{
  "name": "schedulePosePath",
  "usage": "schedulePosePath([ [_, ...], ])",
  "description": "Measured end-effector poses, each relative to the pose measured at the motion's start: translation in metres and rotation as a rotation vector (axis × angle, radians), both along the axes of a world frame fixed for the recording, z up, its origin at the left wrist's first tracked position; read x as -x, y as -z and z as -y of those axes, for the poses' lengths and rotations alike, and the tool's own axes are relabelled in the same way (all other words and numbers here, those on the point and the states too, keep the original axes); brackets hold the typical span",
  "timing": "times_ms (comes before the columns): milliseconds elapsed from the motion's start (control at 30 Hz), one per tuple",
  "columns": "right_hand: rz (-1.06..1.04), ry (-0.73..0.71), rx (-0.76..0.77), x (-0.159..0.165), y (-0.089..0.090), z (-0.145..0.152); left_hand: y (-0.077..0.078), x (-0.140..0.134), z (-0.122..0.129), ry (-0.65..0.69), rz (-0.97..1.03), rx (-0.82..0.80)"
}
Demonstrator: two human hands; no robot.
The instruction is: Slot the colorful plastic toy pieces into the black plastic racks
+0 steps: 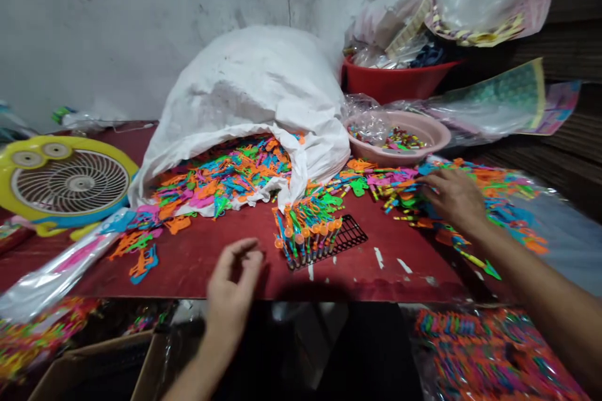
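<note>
I see left hand (232, 288) loosely curled, narrow thumb gap; rack (353, 233) with toys (314, 230) just right of it. Right hand (455, 200) over loose pile (399, 190); grip, I can't tell.

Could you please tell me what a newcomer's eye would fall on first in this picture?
Probably the big white sack at the back, with bright plastic pieces spilling from its mouth onto the red table. Next, perhaps, the yellow-rimmed fan at far left. Nearer, between the hands, orange-topped sticks stand in a black wire rack.
</note>
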State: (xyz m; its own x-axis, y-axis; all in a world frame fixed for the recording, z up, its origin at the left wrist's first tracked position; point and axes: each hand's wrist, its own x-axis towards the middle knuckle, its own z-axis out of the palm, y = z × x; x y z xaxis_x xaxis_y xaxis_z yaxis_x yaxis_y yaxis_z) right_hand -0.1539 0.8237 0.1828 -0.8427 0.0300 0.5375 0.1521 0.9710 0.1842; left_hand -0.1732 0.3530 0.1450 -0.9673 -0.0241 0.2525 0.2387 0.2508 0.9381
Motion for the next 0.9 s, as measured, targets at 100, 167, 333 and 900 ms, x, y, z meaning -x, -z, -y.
schedulePosePath([
  [100,-0.119,-0.106,0.020,-0.011,-0.014,0.024,0.051,-0.005,-0.018,0.045,-0.059,0.146],
  [167,-0.171,-0.172,0.146,-0.015,-0.020,0.046,0.068,-0.004,-0.034,0.058,-0.122,0.275],
  [333,-0.077,-0.172,0.829,-0.007,0.005,0.093,0.057,0.012,-0.062,0.011,-0.118,0.424],
  [900,0.210,-0.385,0.285,-0.014,0.048,0.116,0.050,0.105,-0.025,0.269,-0.103,0.263],
])
